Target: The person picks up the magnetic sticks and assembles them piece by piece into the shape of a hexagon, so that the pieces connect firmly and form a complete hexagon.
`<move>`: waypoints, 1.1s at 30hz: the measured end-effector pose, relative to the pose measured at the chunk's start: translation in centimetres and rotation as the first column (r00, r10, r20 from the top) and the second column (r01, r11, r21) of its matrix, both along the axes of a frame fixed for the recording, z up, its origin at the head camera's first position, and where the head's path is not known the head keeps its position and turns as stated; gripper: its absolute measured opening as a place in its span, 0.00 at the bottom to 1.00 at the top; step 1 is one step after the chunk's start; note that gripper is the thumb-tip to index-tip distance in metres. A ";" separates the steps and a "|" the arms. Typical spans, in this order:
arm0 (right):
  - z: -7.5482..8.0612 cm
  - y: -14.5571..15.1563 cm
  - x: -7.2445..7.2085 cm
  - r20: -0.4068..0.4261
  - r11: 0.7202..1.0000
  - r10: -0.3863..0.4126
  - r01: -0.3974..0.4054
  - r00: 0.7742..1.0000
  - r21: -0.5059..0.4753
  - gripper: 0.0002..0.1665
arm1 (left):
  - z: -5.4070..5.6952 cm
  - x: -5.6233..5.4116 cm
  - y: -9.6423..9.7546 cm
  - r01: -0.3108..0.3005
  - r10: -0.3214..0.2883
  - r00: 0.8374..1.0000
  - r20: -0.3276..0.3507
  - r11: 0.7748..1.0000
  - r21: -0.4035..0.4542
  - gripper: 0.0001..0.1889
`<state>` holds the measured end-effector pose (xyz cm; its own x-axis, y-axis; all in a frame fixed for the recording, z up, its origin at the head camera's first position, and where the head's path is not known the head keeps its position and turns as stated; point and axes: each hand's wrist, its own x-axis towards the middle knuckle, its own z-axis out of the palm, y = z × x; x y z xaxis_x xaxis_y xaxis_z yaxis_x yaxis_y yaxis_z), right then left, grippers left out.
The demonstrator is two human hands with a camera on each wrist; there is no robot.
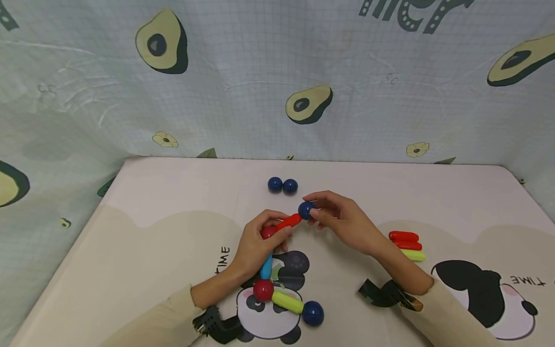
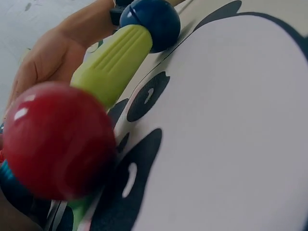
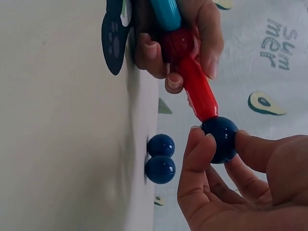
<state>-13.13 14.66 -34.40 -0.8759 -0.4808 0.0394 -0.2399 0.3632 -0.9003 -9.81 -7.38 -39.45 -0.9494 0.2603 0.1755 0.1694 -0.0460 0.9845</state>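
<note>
My left hand (image 1: 259, 241) grips a red ball (image 3: 180, 45), its fingers also touching the base of a red rod (image 3: 199, 91) that sticks out of the ball. At the rod's far end is a blue ball (image 3: 220, 139), pinched between the thumb and fingers of my right hand (image 1: 342, 219). Ball and rod touch; whether they are fully joined I cannot tell. From the gripped ball a light blue rod (image 1: 266, 267) runs down to a second red ball (image 2: 60, 139). A yellow-green rod (image 2: 113, 62) links that one to another blue ball (image 2: 156, 24).
Two loose blue balls (image 1: 283, 185) lie side by side beyond the hands. Right of the right forearm, two red rods (image 1: 405, 241) and a yellow-green rod (image 1: 414, 255) lie together. The table (image 1: 173, 188) has a printed cover; an avocado-print cloth (image 1: 243, 58) hangs behind it.
</note>
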 end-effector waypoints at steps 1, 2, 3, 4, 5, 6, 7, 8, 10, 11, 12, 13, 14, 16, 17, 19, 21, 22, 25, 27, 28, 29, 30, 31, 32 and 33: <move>0.1 -0.1 0.0 -0.006 1.000 0.006 -0.006 1.000 0.000 0.21 | 0.0 0.0 0.0 0.001 -0.001 1.000 -0.003 1.000 0.004 0.13; 0.2 -0.3 -0.1 -0.011 1.000 0.011 -0.011 1.000 0.001 0.21 | 0.0 0.0 0.0 0.004 -0.004 1.000 -0.004 1.000 0.010 0.13; 0.2 -0.4 -0.1 -0.015 1.000 0.019 -0.019 1.000 0.001 0.21 | 0.0 0.0 -0.1 0.008 -0.008 1.000 -0.005 1.000 0.016 0.12; 0.3 -0.6 -0.2 -0.019 1.000 0.028 -0.028 0.999 0.002 0.21 | 0.0 0.0 -0.1 0.013 -0.013 1.000 -0.007 1.000 0.022 0.12; 0.4 -0.7 -0.2 -0.021 0.999 0.036 -0.036 0.999 0.005 0.21 | 0.0 0.0 -0.1 0.017 -0.017 1.000 -0.007 0.999 0.027 0.12; 0.4 -0.8 -0.3 -0.021 0.999 0.043 -0.043 0.999 0.005 0.21 | 0.0 0.0 -0.1 0.020 -0.020 1.000 -0.006 0.999 0.031 0.13; 0.5 -1.0 -0.3 -0.017 0.999 0.048 -0.047 0.999 0.005 0.21 | 0.0 0.0 -0.1 0.025 -0.025 1.000 -0.003 0.999 0.040 0.13; 0.6 -1.1 -0.4 -0.011 0.999 0.051 -0.051 0.999 0.004 0.21 | 0.0 -0.1 -0.1 0.030 -0.030 1.000 0.000 0.999 0.044 0.14; 0.6 -1.2 -0.4 -0.001 0.998 0.062 -0.062 0.998 -0.006 0.21 | 0.0 -0.1 -0.1 0.041 -0.041 0.999 -0.001 0.998 0.048 0.16; 0.6 -1.3 -0.4 0.005 0.998 0.067 -0.067 0.998 -0.011 0.21 | 0.0 -0.1 -0.1 0.047 -0.047 0.999 -0.002 0.998 0.050 0.18; 0.6 -1.2 -0.5 0.007 0.997 0.070 -0.070 0.997 -0.014 0.22 | 0.0 -0.1 -0.1 0.052 -0.052 0.999 -0.007 0.997 0.049 0.19; 0.7 -1.2 -0.4 0.010 0.997 0.075 -0.074 0.997 -0.015 0.22 | 0.0 -0.1 -0.1 0.060 -0.060 0.998 -0.013 0.997 0.049 0.20; 0.7 -1.1 -0.4 0.009 0.997 0.079 -0.078 0.997 -0.017 0.22 | -0.1 -0.2 -0.1 0.067 -0.066 0.998 -0.018 0.996 0.051 0.22; 0.7 -0.7 -0.4 -0.004 0.997 0.082 -0.082 0.997 -0.011 0.22 | -0.1 -0.2 -0.1 0.077 -0.076 0.997 -0.030 0.995 0.061 0.25; 0.8 -0.4 -0.4 -0.016 0.997 0.080 -0.080 0.997 -0.002 0.22 | -0.2 -0.3 -0.1 0.077 -0.075 0.997 -0.032 0.995 0.065 0.26; 1.0 0.5 -0.4 -0.042 0.997 0.070 -0.069 0.997 0.022 0.22 | -0.2 -0.3 0.0 0.076 -0.073 0.997 -0.036 0.994 0.074 0.27; 1.1 1.7 -0.3 -0.069 0.997 0.053 -0.050 0.996 0.051 0.21 | -0.2 -0.4 0.0 0.067 -0.064 0.997 -0.038 0.995 0.078 0.27; 1.1 2.3 -0.2 -0.078 0.997 0.044 -0.039 0.996 0.066 0.20 | -0.2 -0.4 0.1 0.062 -0.059 0.998 -0.037 0.995 0.079 0.27; 1.3 4.6 0.1 -0.096 0.994 0.017 -0.006 0.995 0.112 0.19 | -0.3 -0.4 0.1 0.043 -0.040 0.998 -0.044 0.996 0.076 0.26; 1.3 6.1 0.4 -0.107 0.990 -0.002 0.017 0.994 0.140 0.18 | -0.3 -0.4 0.1 0.031 -0.027 0.998 -0.049 0.997 0.071 0.26; 1.3 6.9 0.5 -0.115 0.987 -0.013 0.031 0.993 0.159 0.18 | -0.3 -0.4 0.1 0.025 -0.021 0.998 -0.051 0.997 0.069 0.27; 1.3 7.7 0.7 -0.133 0.983 -0.022 0.046 0.991 0.178 0.18 | -0.3 -0.4 0.1 0.019 -0.016 0.998 -0.054 0.998 0.064 0.26; 1.1 8.4 0.8 -0.148 0.978 -0.034 0.064 0.988 0.198 0.17 | -0.3 -0.4 0.1 0.014 -0.011 0.998 -0.055 0.998 0.060 0.26; 1.0 9.1 0.9 -0.165 0.972 -0.047 0.083 0.985 0.219 0.17 | -0.3 -0.4 0.0 0.010 -0.007 0.999 -0.052 0.998 0.057 0.26; 0.8 9.8 1.0 -0.187 0.965 -0.059 0.104 0.981 0.240 0.17 | -0.3 -0.3 0.0 0.006 -0.003 0.999 -0.050 0.999 0.053 0.26; 0.5 10.5 1.1 -0.210 0.957 -0.068 0.124 0.975 0.262 0.17 | -0.2 -0.3 0.0 0.001 0.001 0.999 -0.048 0.999 0.050 0.26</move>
<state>-12.06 25.15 -33.87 -0.9064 -0.4114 0.0954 -0.3542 0.6176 -0.7022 -10.09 -7.37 -39.70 -0.9398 0.2498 0.2333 0.2160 -0.0950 0.9718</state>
